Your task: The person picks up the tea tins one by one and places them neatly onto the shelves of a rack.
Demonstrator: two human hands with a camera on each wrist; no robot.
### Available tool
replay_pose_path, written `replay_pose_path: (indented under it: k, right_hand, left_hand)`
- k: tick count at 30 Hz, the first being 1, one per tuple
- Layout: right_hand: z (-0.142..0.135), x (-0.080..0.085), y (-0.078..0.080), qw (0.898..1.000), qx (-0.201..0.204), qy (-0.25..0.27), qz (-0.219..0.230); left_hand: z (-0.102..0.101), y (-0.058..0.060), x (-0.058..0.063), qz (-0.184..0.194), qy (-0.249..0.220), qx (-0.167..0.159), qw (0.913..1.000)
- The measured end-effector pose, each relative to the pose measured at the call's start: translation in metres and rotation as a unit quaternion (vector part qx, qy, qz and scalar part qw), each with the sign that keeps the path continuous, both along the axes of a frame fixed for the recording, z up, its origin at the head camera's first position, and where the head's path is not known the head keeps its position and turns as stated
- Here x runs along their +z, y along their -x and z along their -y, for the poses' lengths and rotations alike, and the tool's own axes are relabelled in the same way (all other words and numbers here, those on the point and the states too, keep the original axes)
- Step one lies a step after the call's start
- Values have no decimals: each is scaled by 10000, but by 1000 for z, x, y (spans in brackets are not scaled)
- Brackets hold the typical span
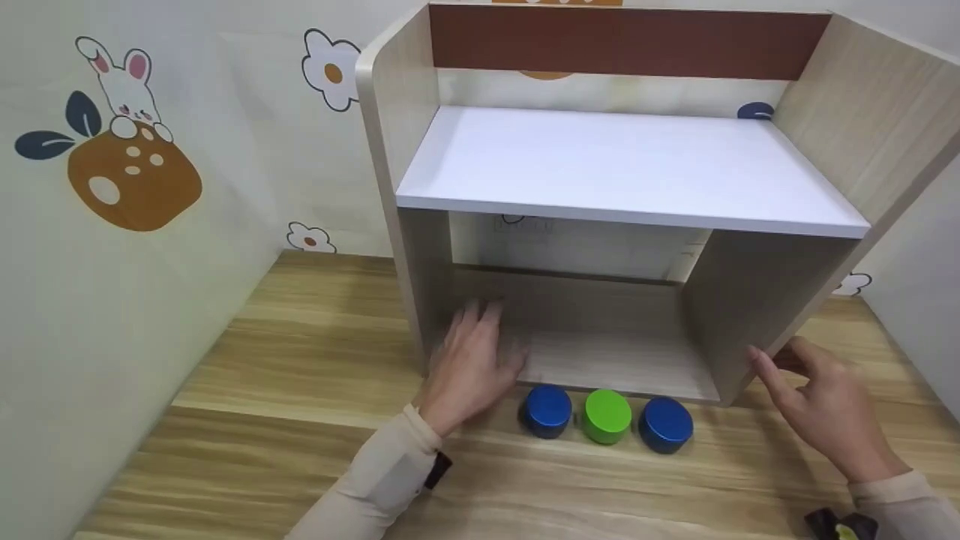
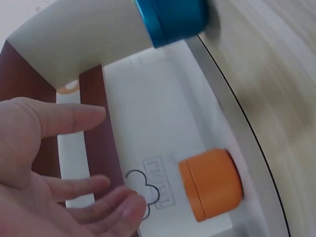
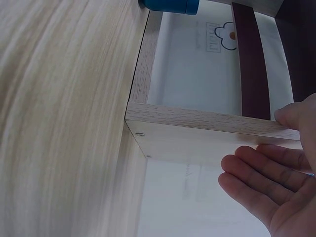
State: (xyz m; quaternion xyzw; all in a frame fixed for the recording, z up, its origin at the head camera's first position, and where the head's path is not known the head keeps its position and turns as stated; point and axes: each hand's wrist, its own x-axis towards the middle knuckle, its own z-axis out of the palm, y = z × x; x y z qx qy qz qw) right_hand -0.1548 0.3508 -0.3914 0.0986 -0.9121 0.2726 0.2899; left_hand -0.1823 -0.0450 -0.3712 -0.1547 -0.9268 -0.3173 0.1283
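A wood-grain desktop shelf (image 1: pixel 622 161) stands on the table. My left hand (image 1: pixel 474 367) reaches into its lower compartment by the left side panel, fingers spread, slightly blurred. In the left wrist view an orange lidded canister (image 2: pixel 211 185) is beside this hand's fingertips, apart from the palm; the hand hides it in the head view. My right hand (image 1: pixel 832 409) holds the front edge of the right side panel (image 3: pixel 197 120), thumb on the edge and fingers along the outer face. Just before the shelf stand a blue canister (image 1: pixel 547 411), a green canister (image 1: pixel 607 416) and another blue canister (image 1: pixel 666 425).
Across the middle of the shelf runs a white board (image 1: pixel 622 165), above the hands. A brown strip (image 1: pixel 622 41) spans its back at the top. Patterned walls (image 1: pixel 240 150) close in the table (image 1: pixel 300 420) at the left and behind.
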Motion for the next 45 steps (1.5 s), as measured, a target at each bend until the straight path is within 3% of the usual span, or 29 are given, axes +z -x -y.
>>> replay_pose_path:
  k: [6,14,22,30,45]
  right_hand:
    - [-1,-2,1,10000,-14,40,42]
    - [0,0,0,9999,-45,-11,143]
    - [1,2,-1,10000,28,17,76]
    - [-1,0,-1,9999,-56,47,117]
    - [2,2,-2,9998,-15,59,185]
  left_hand:
    - [-5,-8,1,435,-161,-673,9967]
    - [-13,-13,-2,162,184,-1397,9899]
    - [-18,-17,-5,804,513,-1657,9815]
    - [-20,-15,-14,948,942,-1845,9737]
    - [-23,-13,-25,1232,1208,-1907,9664]
